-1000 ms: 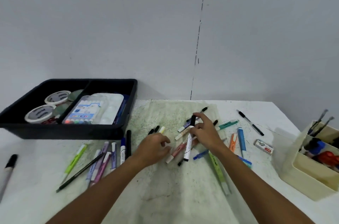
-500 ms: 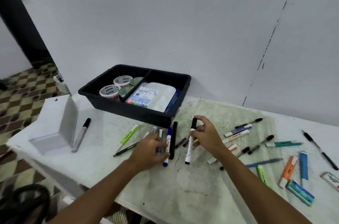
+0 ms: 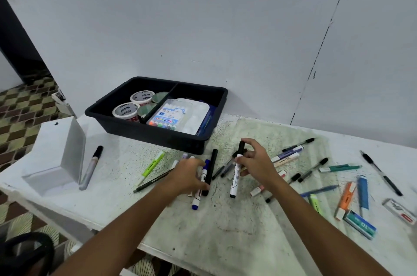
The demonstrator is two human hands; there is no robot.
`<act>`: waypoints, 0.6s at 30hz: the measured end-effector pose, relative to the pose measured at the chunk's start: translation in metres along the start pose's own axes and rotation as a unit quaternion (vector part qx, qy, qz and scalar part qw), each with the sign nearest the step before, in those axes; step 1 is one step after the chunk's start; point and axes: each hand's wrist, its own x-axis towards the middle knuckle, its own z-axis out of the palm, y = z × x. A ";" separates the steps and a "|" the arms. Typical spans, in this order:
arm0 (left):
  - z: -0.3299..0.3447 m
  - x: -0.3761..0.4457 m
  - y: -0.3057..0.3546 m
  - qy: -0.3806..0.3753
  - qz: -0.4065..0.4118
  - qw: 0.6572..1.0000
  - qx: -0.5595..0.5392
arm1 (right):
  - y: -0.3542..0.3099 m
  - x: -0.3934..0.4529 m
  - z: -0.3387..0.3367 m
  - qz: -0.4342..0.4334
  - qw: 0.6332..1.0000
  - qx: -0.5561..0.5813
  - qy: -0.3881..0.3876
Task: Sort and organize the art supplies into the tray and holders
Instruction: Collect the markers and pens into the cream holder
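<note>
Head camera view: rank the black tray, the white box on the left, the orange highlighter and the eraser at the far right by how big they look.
1. black tray
2. white box, a little smaller
3. and 4. orange highlighter and eraser: about alike, too close to rank.

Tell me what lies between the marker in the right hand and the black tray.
Nothing visible blocks it. The right hand holds the white marker near the black tray; only bare table lies between them.

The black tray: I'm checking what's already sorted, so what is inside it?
The black tray holds tape rolls in its left compartment, a color pen pack on a white palette in the right. Anything beneath them is covered.
</note>
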 end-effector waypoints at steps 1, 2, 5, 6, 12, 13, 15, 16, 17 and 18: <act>-0.001 0.001 0.000 -0.015 -0.009 1.000 -0.018 | 0.000 0.000 -0.001 0.000 1.000 0.001 0.002; -0.002 0.000 0.001 -0.026 -0.013 0.999 -0.029 | 0.000 0.000 -0.002 0.001 1.000 0.002 0.003; -0.005 0.001 0.003 -0.046 -0.015 0.998 -0.048 | -0.002 -0.002 -0.002 0.000 1.000 0.005 0.000; -0.006 0.002 0.004 -0.051 -0.013 0.997 -0.049 | -0.002 -0.003 -0.002 0.000 1.000 0.005 -0.002; -0.004 0.012 0.011 -0.040 -0.011 0.999 -0.009 | -0.003 -0.010 -0.007 0.004 1.000 0.001 -0.001; -0.004 0.014 0.013 -0.034 -0.007 0.999 0.022 | -0.003 -0.011 -0.009 0.006 1.000 -0.003 0.000; -0.003 0.020 0.017 -0.049 -0.007 0.998 0.044 | -0.001 -0.014 -0.014 0.011 1.000 -0.005 0.003; -0.003 0.023 0.018 -0.065 -0.010 0.997 0.045 | -0.001 -0.015 -0.016 0.013 1.000 -0.005 0.005; -0.004 0.026 0.019 -0.078 -0.015 0.996 0.050 | -0.001 -0.016 -0.019 0.015 1.000 -0.004 0.008; -0.005 0.028 0.020 -0.085 -0.018 0.994 0.060 | -0.001 -0.018 -0.022 0.016 1.000 -0.004 0.010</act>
